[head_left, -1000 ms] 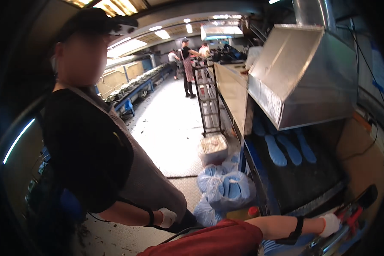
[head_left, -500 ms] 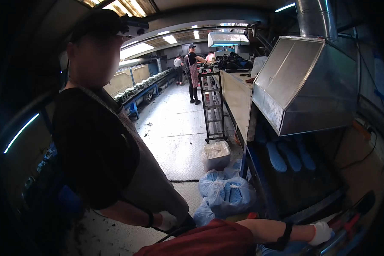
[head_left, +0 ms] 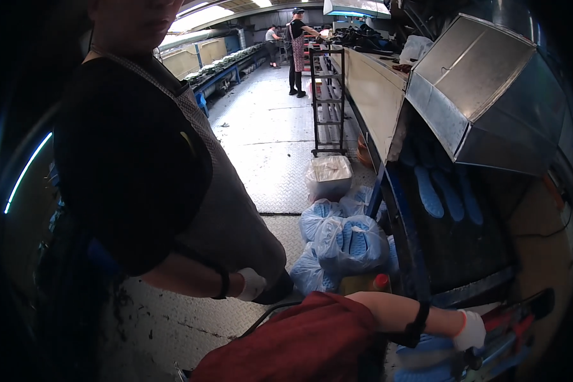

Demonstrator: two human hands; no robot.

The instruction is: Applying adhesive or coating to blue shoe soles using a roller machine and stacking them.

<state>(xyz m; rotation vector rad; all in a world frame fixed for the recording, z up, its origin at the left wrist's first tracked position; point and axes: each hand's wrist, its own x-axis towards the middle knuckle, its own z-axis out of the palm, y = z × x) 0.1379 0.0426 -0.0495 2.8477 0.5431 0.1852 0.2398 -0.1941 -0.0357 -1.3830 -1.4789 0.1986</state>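
My left arm, in a dark red sleeve with a black band at the wrist, reaches across to the lower right. Its hand, my left hand (head_left: 470, 330), wears a white glove and is beside a red and black metal fixture (head_left: 521, 326). The fingers point down and away, and their grip is hidden. Blue shoe soles (head_left: 426, 358) lie just below and left of this hand, partly under the forearm. My right hand is out of view.
A co-worker in an apron (head_left: 235, 210) stands close on the left, one gloved hand (head_left: 251, 284) low. Bags of blue soles (head_left: 353, 245), a lined bin (head_left: 330, 175) and a black rack (head_left: 328, 102) line the aisle. A dark conveyor (head_left: 452, 254) carries blue soles under a metal hood (head_left: 484, 95).
My view has tilted down, so the surroundings sit higher in the picture. My left hand stays beside the red and black fixture, and more of the blue soles below it shows.
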